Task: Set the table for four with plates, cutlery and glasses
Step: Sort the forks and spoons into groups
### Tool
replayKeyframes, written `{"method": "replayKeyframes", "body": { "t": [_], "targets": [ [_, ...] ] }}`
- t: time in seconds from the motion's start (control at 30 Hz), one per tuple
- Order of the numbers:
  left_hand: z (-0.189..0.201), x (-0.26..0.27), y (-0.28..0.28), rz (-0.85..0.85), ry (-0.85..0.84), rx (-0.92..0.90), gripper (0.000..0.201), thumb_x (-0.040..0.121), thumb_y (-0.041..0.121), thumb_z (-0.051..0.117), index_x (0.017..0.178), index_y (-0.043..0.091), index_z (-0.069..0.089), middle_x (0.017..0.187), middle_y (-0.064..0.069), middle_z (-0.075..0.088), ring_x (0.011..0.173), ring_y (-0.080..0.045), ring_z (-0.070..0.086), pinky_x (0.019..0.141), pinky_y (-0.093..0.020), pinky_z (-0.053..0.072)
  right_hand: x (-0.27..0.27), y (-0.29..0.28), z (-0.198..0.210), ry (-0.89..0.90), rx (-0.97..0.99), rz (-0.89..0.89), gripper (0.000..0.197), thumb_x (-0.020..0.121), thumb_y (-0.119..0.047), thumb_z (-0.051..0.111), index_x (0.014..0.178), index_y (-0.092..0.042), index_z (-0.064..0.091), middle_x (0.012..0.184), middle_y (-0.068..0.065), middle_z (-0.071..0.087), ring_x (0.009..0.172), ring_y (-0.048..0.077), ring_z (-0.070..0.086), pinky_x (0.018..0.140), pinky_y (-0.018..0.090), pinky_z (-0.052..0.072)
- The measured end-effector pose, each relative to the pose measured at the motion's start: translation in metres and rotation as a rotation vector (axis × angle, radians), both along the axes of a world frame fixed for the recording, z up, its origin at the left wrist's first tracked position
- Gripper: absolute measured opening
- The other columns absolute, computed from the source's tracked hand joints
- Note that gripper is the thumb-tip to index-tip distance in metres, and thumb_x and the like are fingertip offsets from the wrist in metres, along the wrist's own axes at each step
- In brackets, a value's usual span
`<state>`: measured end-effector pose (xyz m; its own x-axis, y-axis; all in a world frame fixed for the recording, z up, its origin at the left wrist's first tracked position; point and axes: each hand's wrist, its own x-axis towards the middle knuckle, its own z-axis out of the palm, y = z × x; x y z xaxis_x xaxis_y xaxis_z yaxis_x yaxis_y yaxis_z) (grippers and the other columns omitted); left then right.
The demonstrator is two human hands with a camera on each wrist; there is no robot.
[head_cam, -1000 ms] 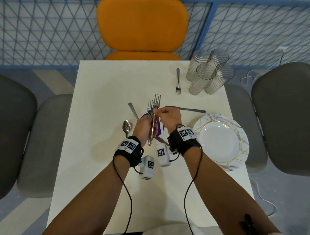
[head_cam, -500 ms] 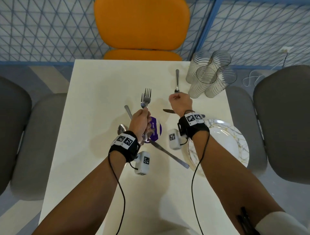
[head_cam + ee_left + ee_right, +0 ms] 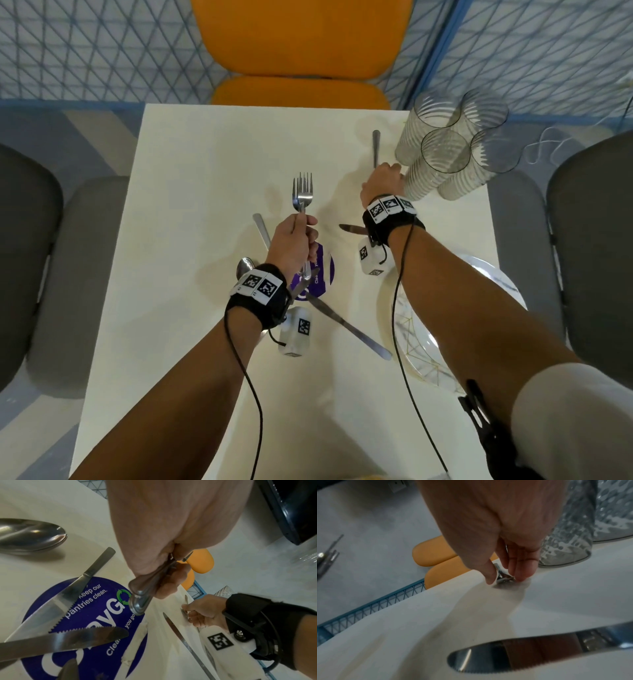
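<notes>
My left hand (image 3: 298, 240) grips two forks (image 3: 302, 192) by their handles and holds them upright, tines up, over the middle of the white table (image 3: 191, 212); their handle ends (image 3: 141, 599) show in the left wrist view. My right hand (image 3: 385, 174) is at the far right, where thumb and fingers pinch the tine end of a single fork (image 3: 502, 576) lying on the table, its handle (image 3: 376, 147) pointing away. Several ribbed glasses (image 3: 452, 150) stand just right of that hand. Stacked marbled plates (image 3: 416, 346) lie at the right edge under my right forearm.
Three knives lie loose: one (image 3: 347, 331) beside the plates, one (image 3: 349, 229) under my right wrist, one (image 3: 262, 232) left of my left hand. A spoon (image 3: 246, 265) lies near a round purple sticker (image 3: 323, 274). An orange chair (image 3: 301, 37) stands at the far side, grey chairs at both sides.
My right hand let go of the forks held in my left hand and reached far right to the single fork by the glasses. My left hand kept the forks upright.
</notes>
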<state>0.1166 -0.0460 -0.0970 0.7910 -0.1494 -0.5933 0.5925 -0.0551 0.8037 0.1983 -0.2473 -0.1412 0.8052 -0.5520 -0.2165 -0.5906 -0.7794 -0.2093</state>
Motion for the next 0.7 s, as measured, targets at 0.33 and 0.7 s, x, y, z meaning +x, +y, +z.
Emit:
{"method": "replayKeyframes", "body": {
  "t": [0.33, 0.7],
  "targets": [
    [0.003, 0.002, 0.006, -0.054, -0.059, 0.06, 0.036, 0.114, 0.025, 0.031, 0.104, 0.01, 0.062, 0.065, 0.002, 0.056, 0.047, -0.014, 0.046, 0.049, -0.029, 0.041, -0.021, 0.011, 0.001, -0.071, 0.29, -0.15, 0.036, 0.101, -0.024, 0.047, 0.131, -0.007, 0.057, 0.135, 0.011, 0.054, 0.125, 0.025, 0.052, 0.093, 0.027, 0.039],
    [0.018, 0.0, 0.024, -0.069, -0.089, 0.062, 0.029, 0.111, 0.017, 0.033, 0.103, 0.013, 0.061, 0.073, 0.0, 0.046, 0.053, -0.011, 0.037, 0.049, -0.025, 0.035, -0.091, 0.024, 0.056, -0.64, 0.42, -0.142, 0.013, 0.093, -0.012, 0.064, 0.105, -0.005, 0.066, 0.087, 0.003, 0.069, 0.074, 0.009, 0.059, 0.069, 0.01, 0.045]
  ]
}}
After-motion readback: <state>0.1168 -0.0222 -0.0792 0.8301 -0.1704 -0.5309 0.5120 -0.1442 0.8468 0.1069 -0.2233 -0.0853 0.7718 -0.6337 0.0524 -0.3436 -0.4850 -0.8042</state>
